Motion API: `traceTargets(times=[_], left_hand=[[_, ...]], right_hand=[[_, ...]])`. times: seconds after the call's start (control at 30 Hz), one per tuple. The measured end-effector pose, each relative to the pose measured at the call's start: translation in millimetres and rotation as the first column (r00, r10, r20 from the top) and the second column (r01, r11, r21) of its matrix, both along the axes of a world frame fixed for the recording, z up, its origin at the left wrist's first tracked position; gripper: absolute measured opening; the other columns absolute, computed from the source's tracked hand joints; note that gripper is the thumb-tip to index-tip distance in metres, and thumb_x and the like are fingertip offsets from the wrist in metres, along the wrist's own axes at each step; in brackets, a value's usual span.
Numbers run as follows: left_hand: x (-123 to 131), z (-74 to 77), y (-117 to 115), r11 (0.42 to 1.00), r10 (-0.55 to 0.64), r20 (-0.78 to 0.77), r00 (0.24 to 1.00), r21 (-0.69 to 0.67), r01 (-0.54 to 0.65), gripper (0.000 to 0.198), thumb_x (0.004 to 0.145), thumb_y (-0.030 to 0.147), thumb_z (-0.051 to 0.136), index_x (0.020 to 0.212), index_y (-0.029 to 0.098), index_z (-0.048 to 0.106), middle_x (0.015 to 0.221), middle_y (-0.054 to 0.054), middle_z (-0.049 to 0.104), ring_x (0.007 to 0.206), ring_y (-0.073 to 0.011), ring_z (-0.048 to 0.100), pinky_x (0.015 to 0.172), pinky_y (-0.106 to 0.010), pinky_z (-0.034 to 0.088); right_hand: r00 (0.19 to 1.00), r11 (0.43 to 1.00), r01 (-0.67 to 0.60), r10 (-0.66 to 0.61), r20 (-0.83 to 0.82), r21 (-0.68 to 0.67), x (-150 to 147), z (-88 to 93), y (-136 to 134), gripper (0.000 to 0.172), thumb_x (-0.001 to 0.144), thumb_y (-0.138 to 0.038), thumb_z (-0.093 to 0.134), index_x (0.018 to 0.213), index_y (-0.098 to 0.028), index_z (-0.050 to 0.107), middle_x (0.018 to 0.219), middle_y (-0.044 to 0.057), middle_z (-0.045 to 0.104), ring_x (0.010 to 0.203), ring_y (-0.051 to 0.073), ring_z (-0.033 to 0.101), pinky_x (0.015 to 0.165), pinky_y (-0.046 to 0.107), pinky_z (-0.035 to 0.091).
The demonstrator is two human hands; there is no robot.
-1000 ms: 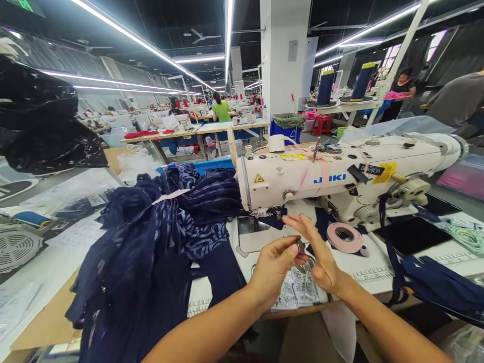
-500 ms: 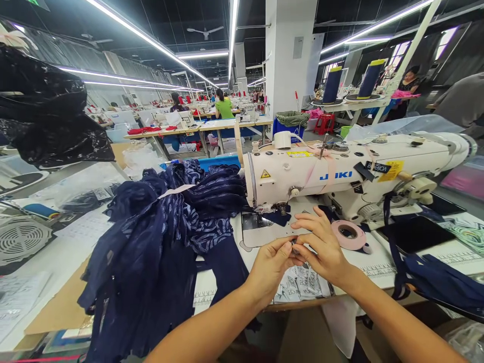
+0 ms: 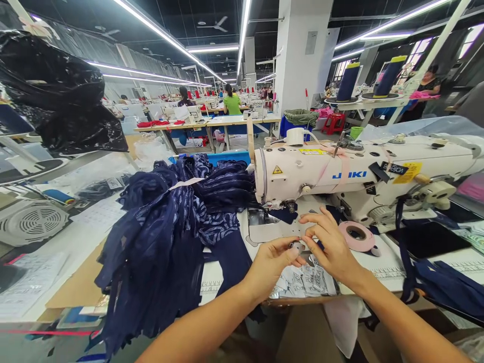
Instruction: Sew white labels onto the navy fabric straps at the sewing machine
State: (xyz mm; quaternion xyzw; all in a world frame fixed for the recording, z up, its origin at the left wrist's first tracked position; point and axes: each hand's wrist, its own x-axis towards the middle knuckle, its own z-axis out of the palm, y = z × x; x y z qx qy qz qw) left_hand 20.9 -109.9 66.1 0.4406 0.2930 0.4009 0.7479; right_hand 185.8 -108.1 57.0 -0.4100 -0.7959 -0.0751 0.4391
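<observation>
My left hand [image 3: 273, 262] pinches a small round silvery bobbin [image 3: 296, 245] between thumb and fingers, in front of the sewing machine [image 3: 313, 171]. At the bobbin's upper edge, the thumb and forefinger of my right hand [image 3: 333, 247] press together, with the other fingers raised. Whatever they pinch, perhaps a thread, is too fine to make out. Both hands hover above white printed labels [image 3: 308, 280] at the table's front edge. Behind them lies the machine's needle plate area [image 3: 260, 229], with a scrap of navy cloth [image 3: 284, 214] under the needle.
Navy patterned garments [image 3: 159, 252] are heaped left of the machine. A pink tape roll [image 3: 356, 236] and a dark tablet-like slab [image 3: 434, 239] lie to the right. Navy thread cones [image 3: 348, 83] stand behind. A black plastic bag [image 3: 56, 96] hangs at upper left.
The bobbin has turned so that its silvery round face shows between my fingers. My right fingers have shifted to its upper edge. The whole view has swung slightly left.
</observation>
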Motion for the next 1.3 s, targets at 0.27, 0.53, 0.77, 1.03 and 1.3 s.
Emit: traceTargets(times=[0.27,0.53,0.77,1.03,1.3], left_hand=[[0,-5.5,1,0.975,0.185,-0.055,0.981,0.137,-0.176,0.032,0.065,0.037,0.071,0.086,0.013,0.069,0.062,-0.004,0.065,0.062,-0.0159,0.061,0.069,-0.03,0.049],[0,-1.0,6,0.956,0.233,-0.038,0.972,0.19,-0.221,0.024,0.068,0.034,0.067,0.083,0.015,0.068,0.08,-0.005,0.066,0.077,-0.0163,0.059,0.073,-0.027,0.047],[-10,1.0,10,0.998,0.035,0.119,0.992,-0.059,-0.028,0.027,0.064,0.032,0.072,0.082,0.012,0.066,0.062,0.0,0.058,0.054,-0.0085,0.053,0.058,-0.022,0.041],[-14,-1.8,12,0.985,0.112,-0.007,0.994,0.129,-0.11,0.029,0.07,0.035,0.067,0.086,0.011,0.064,0.056,-0.001,0.059,0.056,-0.0106,0.054,0.061,-0.023,0.042],[-15,-0.1,-4,0.995,-0.009,0.115,0.993,0.097,-0.002,0.031,0.069,0.033,0.069,0.09,0.014,0.058,0.07,-0.003,0.065,0.055,-0.013,0.061,0.058,-0.025,0.047]], right_hand=[[0.996,0.998,0.065,-0.064,-0.062,0.019,-10,-1.6,3,0.014,0.081,-0.012,0.043,0.074,-0.022,0.039,0.095,0.007,0.056,0.095,0.02,0.055,0.098,0.057,0.03],[0.999,0.988,-0.038,0.04,-0.012,0.147,-37,-3.2,-16,0.016,0.077,-0.004,0.046,0.081,-0.019,0.048,0.106,0.011,0.054,0.107,0.024,0.051,0.1,0.055,0.029],[0.997,0.999,-0.024,0.026,-0.076,0.029,-26,-18.2,-11,0.013,0.08,-0.007,0.042,0.078,-0.02,0.044,0.11,0.012,0.05,0.109,0.024,0.048,0.1,0.055,0.028],[0.97,0.998,-0.054,0.043,-0.24,-0.041,-28,-3.6,-12,0.012,0.082,-0.013,0.042,0.074,-0.021,0.041,0.106,0.009,0.053,0.103,0.021,0.05,0.1,0.051,0.029],[0.805,0.728,-0.414,0.013,-0.593,-0.547,-30,7.8,-1,0.024,0.085,-0.036,0.045,0.069,-0.019,0.05,0.093,0.005,0.055,0.081,0.015,0.054,0.071,0.03,0.043]])
